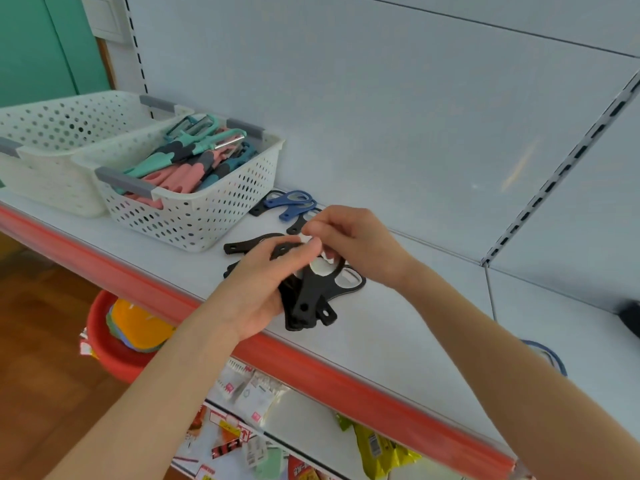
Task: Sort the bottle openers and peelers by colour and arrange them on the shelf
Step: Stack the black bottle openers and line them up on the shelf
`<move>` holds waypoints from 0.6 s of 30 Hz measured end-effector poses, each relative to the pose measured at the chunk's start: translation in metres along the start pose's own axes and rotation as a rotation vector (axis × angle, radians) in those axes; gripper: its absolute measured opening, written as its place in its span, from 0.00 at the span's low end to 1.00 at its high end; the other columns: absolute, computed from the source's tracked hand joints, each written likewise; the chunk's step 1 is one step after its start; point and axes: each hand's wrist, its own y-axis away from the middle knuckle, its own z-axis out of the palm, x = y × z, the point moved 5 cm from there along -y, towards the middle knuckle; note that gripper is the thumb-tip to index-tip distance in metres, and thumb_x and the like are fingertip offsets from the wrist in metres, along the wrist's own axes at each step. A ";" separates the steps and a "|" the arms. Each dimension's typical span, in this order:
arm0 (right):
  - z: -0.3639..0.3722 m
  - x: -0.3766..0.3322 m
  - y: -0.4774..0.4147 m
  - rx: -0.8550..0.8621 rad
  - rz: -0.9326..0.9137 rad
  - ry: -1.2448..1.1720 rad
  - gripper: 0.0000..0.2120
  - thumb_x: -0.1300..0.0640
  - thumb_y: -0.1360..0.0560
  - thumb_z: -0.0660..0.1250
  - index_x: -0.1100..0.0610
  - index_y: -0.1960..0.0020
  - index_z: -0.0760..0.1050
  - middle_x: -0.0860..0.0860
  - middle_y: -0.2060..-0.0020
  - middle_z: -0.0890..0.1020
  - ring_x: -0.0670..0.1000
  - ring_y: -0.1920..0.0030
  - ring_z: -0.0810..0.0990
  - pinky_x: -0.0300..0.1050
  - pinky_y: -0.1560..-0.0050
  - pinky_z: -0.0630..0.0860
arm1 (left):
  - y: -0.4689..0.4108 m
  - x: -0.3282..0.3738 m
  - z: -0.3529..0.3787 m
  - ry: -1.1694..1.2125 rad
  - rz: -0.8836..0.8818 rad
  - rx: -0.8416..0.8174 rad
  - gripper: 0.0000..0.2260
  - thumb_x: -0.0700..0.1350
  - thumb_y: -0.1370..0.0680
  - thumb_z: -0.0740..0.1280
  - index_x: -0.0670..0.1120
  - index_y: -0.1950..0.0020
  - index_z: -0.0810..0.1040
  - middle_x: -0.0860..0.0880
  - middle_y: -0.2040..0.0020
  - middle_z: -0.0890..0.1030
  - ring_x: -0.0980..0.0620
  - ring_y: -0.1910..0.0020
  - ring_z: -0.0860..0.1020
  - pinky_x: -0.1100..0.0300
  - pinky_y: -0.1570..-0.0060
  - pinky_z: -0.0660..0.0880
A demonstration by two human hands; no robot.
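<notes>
My left hand (266, 289) grips a bunch of black bottle openers (308, 303) just above the white shelf (398, 327). My right hand (349, 244) pinches the top of the same bunch, where a white ring part shows. Other black openers (246, 244) lie on the shelf behind my left hand. Two blue bottle openers (292, 202) lie further back, beside another black one. A white perforated basket (194, 216) on the left holds several peelers (187, 161) in teal, pink and dark blue.
A second white basket (48, 140) stands left of the first, with nothing visible inside. The shelf has a red front edge (311, 368). A blue ring-shaped thing (550, 355) shows behind my right forearm. Packaged goods and a red basin (104, 351) sit lower down.
</notes>
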 end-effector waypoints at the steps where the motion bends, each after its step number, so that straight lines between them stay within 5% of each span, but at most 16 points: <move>1: 0.004 0.002 -0.003 0.033 -0.008 0.019 0.07 0.60 0.23 0.63 0.57 0.60 0.75 0.46 0.71 0.76 0.39 0.71 0.73 0.28 0.66 0.69 | 0.000 -0.001 0.000 0.013 0.006 0.034 0.22 0.45 0.31 0.71 0.41 0.39 0.73 0.45 0.57 0.82 0.49 0.59 0.82 0.56 0.60 0.80; 5: 0.000 0.021 -0.003 0.120 0.069 0.199 0.05 0.57 0.24 0.65 0.57 0.54 0.78 0.46 0.61 0.78 0.44 0.59 0.75 0.34 0.55 0.70 | 0.002 -0.007 -0.012 0.053 -0.004 0.151 0.17 0.33 0.28 0.67 0.44 0.41 0.74 0.44 0.58 0.83 0.48 0.62 0.83 0.59 0.62 0.81; 10: -0.008 0.062 0.019 -0.195 0.334 0.580 0.21 0.48 0.25 0.65 0.54 0.34 0.70 0.50 0.38 0.73 0.50 0.37 0.70 0.39 0.42 0.63 | 0.006 -0.003 -0.032 0.071 0.041 0.229 0.15 0.32 0.27 0.65 0.43 0.42 0.75 0.43 0.57 0.83 0.48 0.61 0.83 0.59 0.65 0.80; 18: -0.020 0.070 0.022 -0.007 0.331 0.327 0.09 0.58 0.28 0.69 0.54 0.48 0.76 0.47 0.56 0.76 0.46 0.57 0.74 0.37 0.55 0.69 | 0.008 0.005 -0.047 0.096 0.102 0.280 0.14 0.31 0.27 0.64 0.43 0.45 0.75 0.42 0.52 0.82 0.46 0.59 0.83 0.57 0.59 0.80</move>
